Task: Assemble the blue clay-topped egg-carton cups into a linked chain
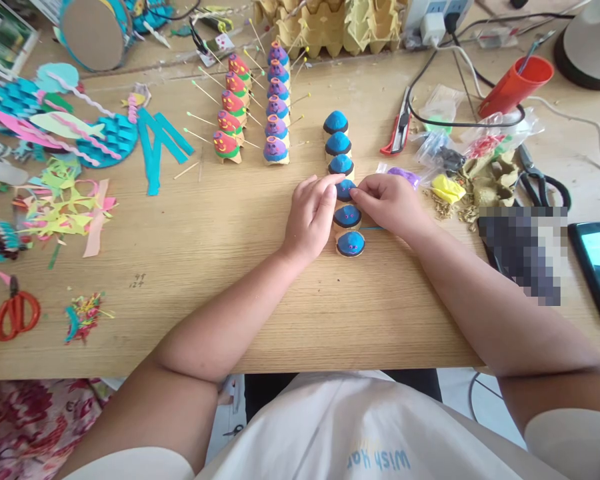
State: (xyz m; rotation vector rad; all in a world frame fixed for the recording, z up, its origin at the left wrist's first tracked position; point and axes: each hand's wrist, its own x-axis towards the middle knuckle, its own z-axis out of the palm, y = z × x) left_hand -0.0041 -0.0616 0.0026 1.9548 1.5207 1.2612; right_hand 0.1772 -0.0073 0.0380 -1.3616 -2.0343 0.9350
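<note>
A row of several blue clay-capped cardboard cups point(338, 144) runs down the middle of the wooden table point(205, 267). My left hand point(313, 212) rests on its side, fingers curled, against the fourth blue cup point(345, 189). From the right, my right hand point(389, 201) pinches at that same cup's top with thumb and fingertips pressed together. What the pinch holds is too small to make out. The two nearest cups point(351, 243) carry small purple dots.
Two more rows of decorated cups, red-green point(229, 127) and purple point(277, 107), stand with sticks at the back. Paper scraps point(65, 207) and red scissors point(14, 313) lie left. Clay bags point(447, 150), an orange cup point(515, 83), black scissors point(543, 183) and a phone point(597, 267) lie right.
</note>
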